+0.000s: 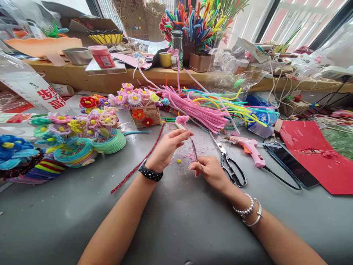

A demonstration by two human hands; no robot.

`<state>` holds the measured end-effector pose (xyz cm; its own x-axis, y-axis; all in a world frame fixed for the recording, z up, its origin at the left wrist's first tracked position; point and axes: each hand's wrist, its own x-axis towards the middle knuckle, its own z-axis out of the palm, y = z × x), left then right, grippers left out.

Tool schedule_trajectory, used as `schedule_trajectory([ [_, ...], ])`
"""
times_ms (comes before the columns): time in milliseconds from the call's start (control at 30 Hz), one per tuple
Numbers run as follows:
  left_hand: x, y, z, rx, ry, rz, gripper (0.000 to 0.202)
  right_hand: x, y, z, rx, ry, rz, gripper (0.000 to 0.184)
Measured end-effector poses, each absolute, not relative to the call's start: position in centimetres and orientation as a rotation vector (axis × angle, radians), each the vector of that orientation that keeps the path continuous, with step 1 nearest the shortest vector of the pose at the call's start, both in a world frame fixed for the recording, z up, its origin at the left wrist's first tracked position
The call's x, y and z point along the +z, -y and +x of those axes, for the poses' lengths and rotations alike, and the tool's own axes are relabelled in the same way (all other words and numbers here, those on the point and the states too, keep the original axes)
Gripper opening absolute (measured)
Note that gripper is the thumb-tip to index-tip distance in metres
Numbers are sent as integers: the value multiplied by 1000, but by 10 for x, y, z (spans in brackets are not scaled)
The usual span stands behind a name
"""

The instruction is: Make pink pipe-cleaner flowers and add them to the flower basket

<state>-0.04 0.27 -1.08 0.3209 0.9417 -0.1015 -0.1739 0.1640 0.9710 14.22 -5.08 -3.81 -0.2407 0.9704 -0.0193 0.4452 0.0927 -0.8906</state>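
Note:
My left hand [168, 147] pinches a small pink pipe-cleaner flower [182, 119] by its stem and holds it up above the grey table [165, 221]. My right hand [211, 171] is closed on a pair of small scissors [194, 150], blades pointing up toward the flower. Pink fluff trimmings [187, 156] and a tiny yellow bit lie on the table between my hands. A black band is on my left wrist, and silver bracelets are on my right.
Large black-handled scissors [230, 163] and a pink glue gun [249, 147] lie right of my hands. A bundle of pink pipe cleaners [198, 110] lies behind. Pipe-cleaner flower baskets [74, 136] crowd the left. Red paper [311, 154] and a phone [292, 165] lie at right.

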Motion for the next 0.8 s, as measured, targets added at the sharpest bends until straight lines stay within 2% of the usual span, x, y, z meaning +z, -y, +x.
schedule_trajectory([
  [300, -11, -2, 0, 955, -895, 1117, 21, -38, 51, 145, 1151, 1886, -1287, 73],
  [567, -10, -2, 0, 958, -884, 1126, 23, -34, 54, 141, 1086, 1736, -1402, 61],
  [800, -9, -3, 0, 1004, -804, 1064, 17, -34, 51, 147, 1086, 1601, -1368, 55],
])
